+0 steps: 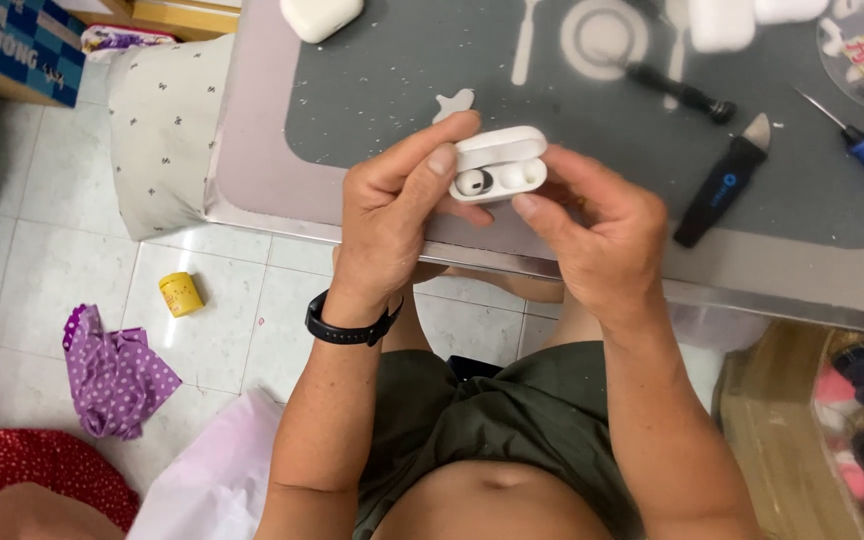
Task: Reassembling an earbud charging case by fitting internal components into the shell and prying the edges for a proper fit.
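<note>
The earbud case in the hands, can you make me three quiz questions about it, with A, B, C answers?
1. Where is the earbud case?
A. on the floor
B. held between the left hand and the right hand
C. on the pillow

2. How many earbuds sit in the case?
A. one
B. two
C. none

3. What state is the case lid in?
A. open
B. closed
C. taped shut

Answers: 1 B, fingers of both hands grip it at the edge of the table. 2 A, one earbud fills the left slot and the other slot looks empty. 3 A, the lid stands tipped up, showing the slots.
</note>
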